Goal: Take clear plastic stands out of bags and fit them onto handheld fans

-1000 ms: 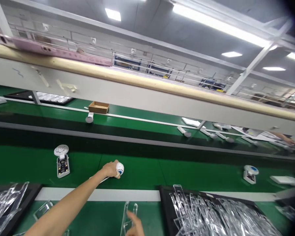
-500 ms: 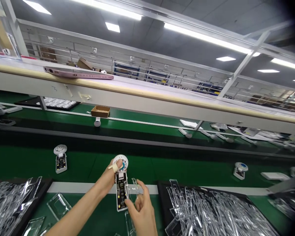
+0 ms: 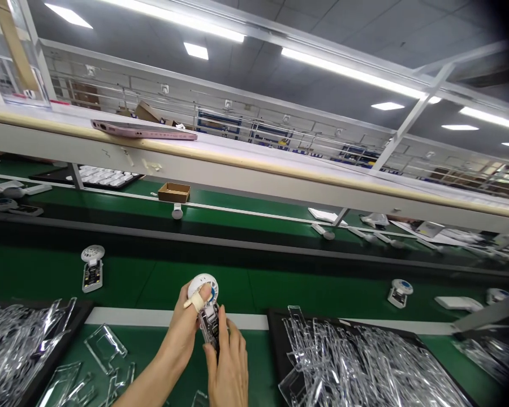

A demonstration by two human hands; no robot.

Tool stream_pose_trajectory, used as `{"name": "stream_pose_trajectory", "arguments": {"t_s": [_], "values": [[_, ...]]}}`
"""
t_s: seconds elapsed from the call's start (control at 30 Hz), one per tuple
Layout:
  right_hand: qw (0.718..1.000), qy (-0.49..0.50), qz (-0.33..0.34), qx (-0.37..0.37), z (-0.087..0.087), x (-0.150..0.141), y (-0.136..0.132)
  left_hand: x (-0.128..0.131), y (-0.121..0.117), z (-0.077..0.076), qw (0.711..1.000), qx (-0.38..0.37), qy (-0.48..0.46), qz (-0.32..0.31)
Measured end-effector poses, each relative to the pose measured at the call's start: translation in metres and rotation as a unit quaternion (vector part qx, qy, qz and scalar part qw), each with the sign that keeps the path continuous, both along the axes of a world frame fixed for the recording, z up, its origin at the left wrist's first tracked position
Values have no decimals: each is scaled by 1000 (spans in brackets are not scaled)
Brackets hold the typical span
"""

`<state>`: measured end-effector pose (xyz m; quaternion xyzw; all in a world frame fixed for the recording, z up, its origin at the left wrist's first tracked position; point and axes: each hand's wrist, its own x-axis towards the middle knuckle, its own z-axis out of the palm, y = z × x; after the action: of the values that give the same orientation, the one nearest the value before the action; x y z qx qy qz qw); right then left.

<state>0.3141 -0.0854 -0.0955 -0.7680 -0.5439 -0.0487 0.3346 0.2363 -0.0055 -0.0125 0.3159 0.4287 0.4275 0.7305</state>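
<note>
A small white handheld fan (image 3: 202,279) with a round head and an exposed black circuit board is held up in front of me. My left hand (image 3: 187,317) is closed round its head, the thumb lying over the grille near the blue centre; a cream band wraps that thumb. My right hand (image 3: 228,357) grips the fan's handle from the right, fingers along one side and thumb on the other. A clear plastic cover (image 3: 203,326) seems to lie over the board, though my right fingers hide much of it.
Black trays (image 3: 275,345) heaped with clear plastic covers (image 3: 348,362) flank my hands. Loose clear covers (image 3: 106,347) lie on the green surface at left. Further off are open fans (image 3: 93,268) on the green belt, a raised shelf (image 3: 254,161) and a pink phone (image 3: 148,131).
My right hand has brought the clear cover from beside the fan onto its board and closed round the handle. The fan has tilted, and the view has shifted slightly.
</note>
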Motion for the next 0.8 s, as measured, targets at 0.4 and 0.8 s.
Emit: {"name": "stream_pose_trajectory", "arguments": {"t_s": [0.4, 0.8], "values": [[988, 23, 150, 18, 22, 23, -14, -12, -21, -24, 992, -23, 37, -115], [883, 445, -61, 134, 37, 27, 14, -2, -47, -60, 980, 173, 85, -40]]}}
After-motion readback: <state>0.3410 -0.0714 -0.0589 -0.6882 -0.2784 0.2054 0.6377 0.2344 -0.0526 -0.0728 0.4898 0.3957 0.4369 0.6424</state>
